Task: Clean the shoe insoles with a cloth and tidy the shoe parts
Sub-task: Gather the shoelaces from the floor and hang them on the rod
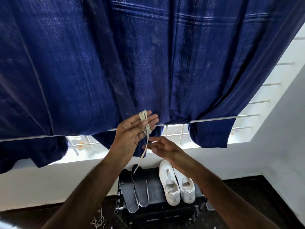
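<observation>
My left hand (132,129) is raised palm up, with a white shoelace (145,123) wound in loops around its fingers. The lace's loose end hangs down to the insoles. My right hand (163,146) hovers just right of the hanging end, fingers spread and blurred, holding nothing I can see. Below, two dark insoles (135,189) lie side by side on a black stand (155,182). A pair of white shoes (176,182) without laces sits to their right on the same stand.
A dark blue curtain (132,63) hangs over a barred window (175,131) straight ahead. White wall (272,162) runs below and to the right. A second white lace (99,220) lies tangled on the dark floor at lower left.
</observation>
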`<state>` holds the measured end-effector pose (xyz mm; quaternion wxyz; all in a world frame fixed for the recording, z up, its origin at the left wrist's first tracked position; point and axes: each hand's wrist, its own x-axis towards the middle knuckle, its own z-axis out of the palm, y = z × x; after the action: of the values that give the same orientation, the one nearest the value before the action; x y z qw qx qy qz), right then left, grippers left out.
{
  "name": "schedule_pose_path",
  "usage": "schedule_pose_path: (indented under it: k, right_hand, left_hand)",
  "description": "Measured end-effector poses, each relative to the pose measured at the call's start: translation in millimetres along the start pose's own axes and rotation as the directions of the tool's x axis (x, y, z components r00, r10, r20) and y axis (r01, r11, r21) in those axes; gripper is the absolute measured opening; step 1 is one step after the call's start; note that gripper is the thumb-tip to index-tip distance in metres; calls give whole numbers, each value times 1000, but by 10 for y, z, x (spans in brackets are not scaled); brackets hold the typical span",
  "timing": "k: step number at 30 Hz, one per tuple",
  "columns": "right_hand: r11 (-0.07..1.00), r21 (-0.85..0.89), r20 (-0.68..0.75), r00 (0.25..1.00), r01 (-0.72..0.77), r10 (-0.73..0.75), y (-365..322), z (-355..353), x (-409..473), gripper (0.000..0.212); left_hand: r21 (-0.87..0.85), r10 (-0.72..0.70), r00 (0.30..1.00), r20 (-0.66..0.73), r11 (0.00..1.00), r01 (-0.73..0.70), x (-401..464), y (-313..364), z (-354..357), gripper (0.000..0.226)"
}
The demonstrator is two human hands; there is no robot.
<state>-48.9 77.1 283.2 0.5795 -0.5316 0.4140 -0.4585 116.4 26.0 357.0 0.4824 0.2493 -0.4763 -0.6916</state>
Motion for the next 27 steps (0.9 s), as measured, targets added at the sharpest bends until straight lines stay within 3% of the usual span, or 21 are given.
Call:
schedule_pose_path:
  k: [2, 5, 8, 11, 14, 19, 27]
  right_hand:
    - [1000, 6, 124, 992, 20, -21, -37, 94, 24, 38]
    - [999, 35, 145, 989, -5, 0, 19, 86, 35, 36]
    - [987, 75, 126, 983, -144, 134, 115, -76, 42, 38]
    - [940, 137, 66, 950, -313, 307, 74, -258, 67, 32]
    - [927, 115, -58, 929, -357, 365, -203, -388, 135, 27]
    - [962, -160, -199, 962, -219, 186, -707, -300, 214, 27]
    - [961, -273, -278, 953, 44, -122, -413, 317, -111, 27]
  left_hand:
    - [11, -10, 1000, 23, 1000, 10, -6, -30, 34, 32]
    - [-24, -12, 999, 39, 1000, 13, -26, -29, 39, 32]
    - [-56, -50, 997, 61, 997, 53, -71, 15, 7, 32]
    - [62, -152, 984, 97, 987, 146, -156, -3, -36, 34]
    - [205, -294, 950, 108, 941, 268, -232, -113, -104, 38]
    - [292, -338, 941, 35, 904, 313, -260, -338, -117, 23]
    - [31, -182, 974, -137, 982, 188, -151, -402, -120, 26]
